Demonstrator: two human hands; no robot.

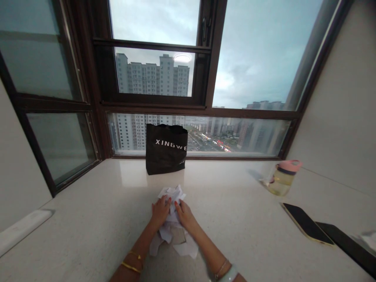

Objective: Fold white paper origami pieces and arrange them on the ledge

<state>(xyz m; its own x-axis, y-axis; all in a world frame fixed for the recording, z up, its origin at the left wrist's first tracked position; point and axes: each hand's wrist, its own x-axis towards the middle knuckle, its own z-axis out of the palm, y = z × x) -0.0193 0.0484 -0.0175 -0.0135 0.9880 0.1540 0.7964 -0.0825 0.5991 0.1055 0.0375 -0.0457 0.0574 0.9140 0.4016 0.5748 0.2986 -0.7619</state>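
Note:
A pile of crumpled, torn white paper pieces (pixel 174 192) lies on the pale countertop between my two hands. My left hand (pixel 161 212) presses on the pile from the left, its fingers curled over the paper. From the right, my right hand (pixel 185 216) grips the same pile, with its thumb on top and part of its fingers hidden. Looser paper scraps (pixel 189 248) spread below my wrists. Beyond the pile, a black bag (pixel 166 150) with white lettering stands upright by the window, apart from both hands.
At the right stands a clear bottle (pixel 282 182) with a pink lid and yellowish contents. Nearer lie a phone (pixel 307 223) and a long dark object (pixel 346 244). A white bar-shaped object (pixel 25 228) rests at the left. Brown-framed windows (pixel 194 113) border the counter (pixel 88 219).

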